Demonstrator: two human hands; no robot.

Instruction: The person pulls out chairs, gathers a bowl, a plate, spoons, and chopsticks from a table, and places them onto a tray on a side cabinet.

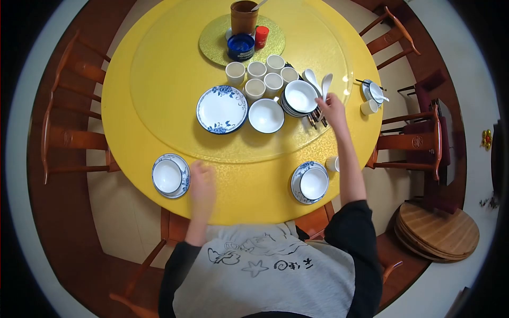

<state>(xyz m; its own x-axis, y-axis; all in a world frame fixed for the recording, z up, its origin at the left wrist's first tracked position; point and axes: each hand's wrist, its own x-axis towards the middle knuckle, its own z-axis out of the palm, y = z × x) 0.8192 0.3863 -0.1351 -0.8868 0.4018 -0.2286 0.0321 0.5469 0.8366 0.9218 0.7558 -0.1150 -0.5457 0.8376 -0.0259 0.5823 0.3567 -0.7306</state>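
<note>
My right hand (333, 108) is closed on a white soup spoon (326, 84), its bowl end pointing away from me. A second white spoon (312, 78) lies just left of it, by the stack of small bowls (300, 96). Dark chopsticks (314, 120) stick out beneath these bowls. My left hand (203, 183) is smeared by motion, above the table edge beside a blue-patterned plate (184, 183) with a white bowl (168, 176) on it. Left of the small bowls stand a larger white bowl (266, 115) and a stack of blue-flowered plates (221, 109).
Several cups (255, 88) stand behind the bowls on the glass turntable (164, 106). Farther back are a brown container (244, 18), a blue tin (240, 47) and a red item (262, 36). A plate (297, 192) with bowl and cup (333, 164) sits front right. Chairs (408, 142) surround the table.
</note>
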